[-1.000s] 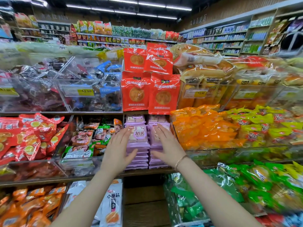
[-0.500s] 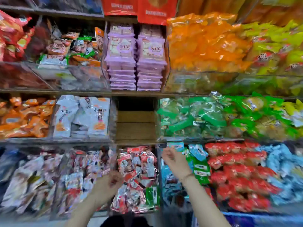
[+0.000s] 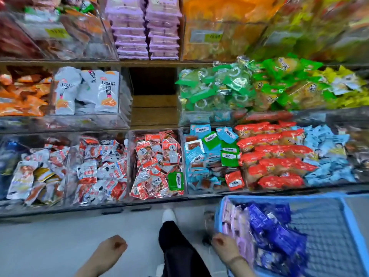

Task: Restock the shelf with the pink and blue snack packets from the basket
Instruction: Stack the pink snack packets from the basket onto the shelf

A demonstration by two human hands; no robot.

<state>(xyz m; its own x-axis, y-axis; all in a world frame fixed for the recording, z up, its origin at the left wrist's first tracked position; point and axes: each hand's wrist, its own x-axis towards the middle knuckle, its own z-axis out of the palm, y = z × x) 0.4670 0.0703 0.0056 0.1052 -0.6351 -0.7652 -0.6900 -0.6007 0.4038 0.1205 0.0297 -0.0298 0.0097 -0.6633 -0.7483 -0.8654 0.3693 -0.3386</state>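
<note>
The view looks down a snack shelf (image 3: 60, 63) to the grey floor (image 3: 60, 246), with everything softened by motion blur. A blue plastic basket (image 3: 327, 242) sits at the lower right, in front of the lowest shelf row. Pale pink packets (image 3: 236, 222) stand along its left side and dark blue packets (image 3: 276, 235) are heaped just beside them toward the middle, leaving the mesh bottom bare on the right. The right hand (image 3: 225, 250) is at the basket's near left corner, its back toward the camera and its fingers down against the pink packets. The blur hides whether they have closed on one. The left hand (image 3: 112, 247) hangs over the floor well apart from the basket, curled into a loose fist with nothing in it. Between the two hands a leg in dark trousers (image 3: 179, 250) ends in a white shoe (image 3: 168, 215) pointing at the shelf. On the top row in view, two neat stacks of pink packets (image 3: 146, 31) stand side by side, touching. Directly below them is a bare wooden bay (image 3: 153, 108), between white pouches (image 3: 87, 90) on its left and green packets (image 3: 217, 86) on its right.
</note>
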